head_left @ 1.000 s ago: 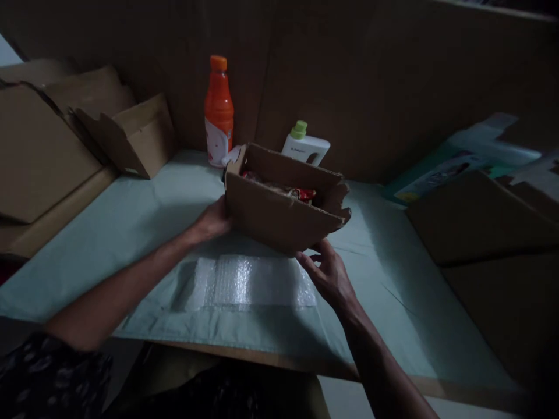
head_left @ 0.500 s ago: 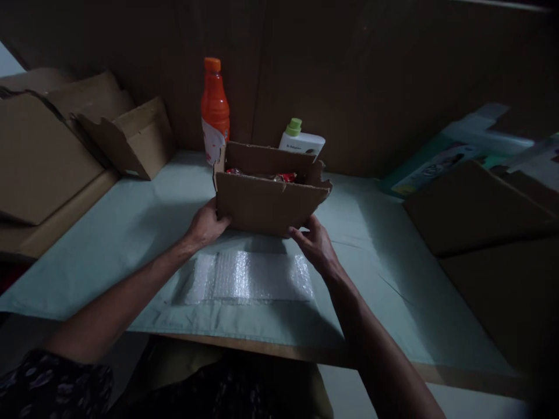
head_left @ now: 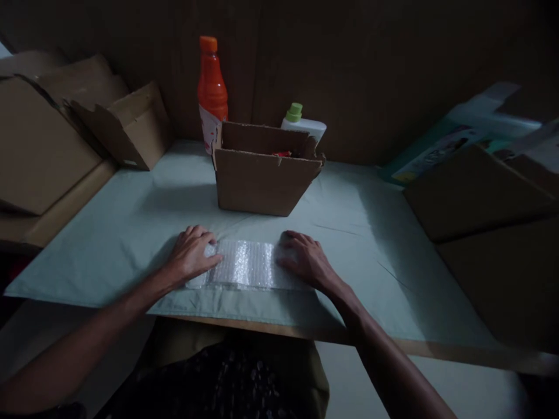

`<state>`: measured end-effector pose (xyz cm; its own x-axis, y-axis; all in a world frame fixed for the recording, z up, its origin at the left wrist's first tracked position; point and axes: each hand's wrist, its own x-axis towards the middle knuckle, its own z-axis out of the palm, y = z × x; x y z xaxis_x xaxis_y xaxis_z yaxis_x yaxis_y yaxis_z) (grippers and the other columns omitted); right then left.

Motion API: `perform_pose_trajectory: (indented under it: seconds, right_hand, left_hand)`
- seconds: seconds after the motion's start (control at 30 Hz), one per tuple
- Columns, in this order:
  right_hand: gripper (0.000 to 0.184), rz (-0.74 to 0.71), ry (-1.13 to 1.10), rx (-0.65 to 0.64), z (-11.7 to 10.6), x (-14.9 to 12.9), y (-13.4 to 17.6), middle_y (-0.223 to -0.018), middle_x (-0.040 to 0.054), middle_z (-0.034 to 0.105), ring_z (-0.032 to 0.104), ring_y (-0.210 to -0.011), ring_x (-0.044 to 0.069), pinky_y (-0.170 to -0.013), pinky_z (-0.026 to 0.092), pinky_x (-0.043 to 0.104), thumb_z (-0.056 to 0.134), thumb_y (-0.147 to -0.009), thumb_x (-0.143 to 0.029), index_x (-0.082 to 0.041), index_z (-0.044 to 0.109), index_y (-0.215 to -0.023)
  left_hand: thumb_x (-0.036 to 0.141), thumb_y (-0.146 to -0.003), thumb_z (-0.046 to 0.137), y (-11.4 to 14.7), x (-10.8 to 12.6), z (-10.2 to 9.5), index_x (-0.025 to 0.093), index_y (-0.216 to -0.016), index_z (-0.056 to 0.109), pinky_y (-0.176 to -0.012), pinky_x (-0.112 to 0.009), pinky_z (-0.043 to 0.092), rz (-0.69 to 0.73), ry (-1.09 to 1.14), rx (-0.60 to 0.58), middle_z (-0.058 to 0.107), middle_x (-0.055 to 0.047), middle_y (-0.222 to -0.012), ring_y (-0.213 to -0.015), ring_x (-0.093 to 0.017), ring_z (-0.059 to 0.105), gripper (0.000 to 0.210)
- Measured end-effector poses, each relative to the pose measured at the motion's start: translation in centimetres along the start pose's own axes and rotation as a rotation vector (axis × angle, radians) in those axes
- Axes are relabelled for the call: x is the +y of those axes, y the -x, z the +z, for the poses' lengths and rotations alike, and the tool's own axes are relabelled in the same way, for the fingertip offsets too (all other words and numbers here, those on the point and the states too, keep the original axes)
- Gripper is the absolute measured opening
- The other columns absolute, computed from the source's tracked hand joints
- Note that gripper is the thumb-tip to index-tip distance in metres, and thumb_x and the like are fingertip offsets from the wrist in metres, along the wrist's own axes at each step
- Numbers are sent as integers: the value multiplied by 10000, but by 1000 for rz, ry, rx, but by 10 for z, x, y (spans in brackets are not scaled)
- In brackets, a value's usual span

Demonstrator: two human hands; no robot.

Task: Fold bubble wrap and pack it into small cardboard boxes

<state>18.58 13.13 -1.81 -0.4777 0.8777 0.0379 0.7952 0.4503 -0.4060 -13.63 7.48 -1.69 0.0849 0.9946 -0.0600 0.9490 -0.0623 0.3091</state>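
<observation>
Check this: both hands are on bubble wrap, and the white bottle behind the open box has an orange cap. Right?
No: the head view shows a green cap on the white bottle behind the open box. Left hand and right hand are indeed on bubble wrap.

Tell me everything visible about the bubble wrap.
The bubble wrap is a clear, glossy plastic sheet with a bubbled texture, lying flat on the pale green cloth near its front edge, nearer the person than the cardboard box. The left hand touches its left end, the right hand its right end.
</observation>
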Motion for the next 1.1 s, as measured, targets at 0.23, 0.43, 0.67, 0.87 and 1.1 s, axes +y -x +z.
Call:
perform_pose_trajectory:
  seconds: [0.23, 0.43, 0.67, 0.87, 1.1]
  right_hand:
    - [297, 144, -422, 2, 4, -50, 65, -924, 61, 713, 672, -844, 228, -754, 519, 347, 627, -884, -387, -217, 636, -1128]
    - [792, 343, -1023, 5, 36, -88, 121, -886, 42, 682, 633, -747, 185, -661, 513, 304, 588, -929, -525, -208, 278, -1585]
    - [402, 393, -1089, -91, 40, -92, 130, -1176, 93, 718, 637, -1101, 263, -987, 491, 416, 680, -864, -560, -242, 761, -1097]
    - [393, 428, -1233, -165, 41, -98, 125, -1096, 58, 716, 649, -930, 201, -822, 530, 328, 718, -848, -531, -256, 733, -1128]
    - [476, 402, -1135, -174, 33, -95, 118, -937, 41, 694, 636, -792, 170, -690, 534, 281, 698, -848, -561, -220, 671, -1179]
  left_hand:
    - [150, -816, 518, -15, 29, -32, 207, -790, 584, -781, -342, 397, 282, -69, -133, 648, -25, -813, -812, -207, 595, 91]
    - [68, -827, 551, -62, 75, -50, 155, -1063, 635, -992, -464, 388, 681, -311, 81, 677, -139, -1099, -1112, -300, 589, 265]
    - [34, -779, 522, 30, 34, -20, 209, -1398, 509, -1142, -504, 409, 711, 128, 59, 562, -108, -1444, -1414, -277, 433, 644]
    - [102, -778, 611, 135, 37, 19, 187, -1557, 311, -1196, -608, 336, 696, 134, 26, 339, -157, -1629, -1531, -346, 247, 839]
    - [71, -868, 561, 127, 59, 55, 155, -1200, 632, -1017, -461, 522, 623, 362, 434, 747, -99, -1085, -1117, -236, 661, 350]
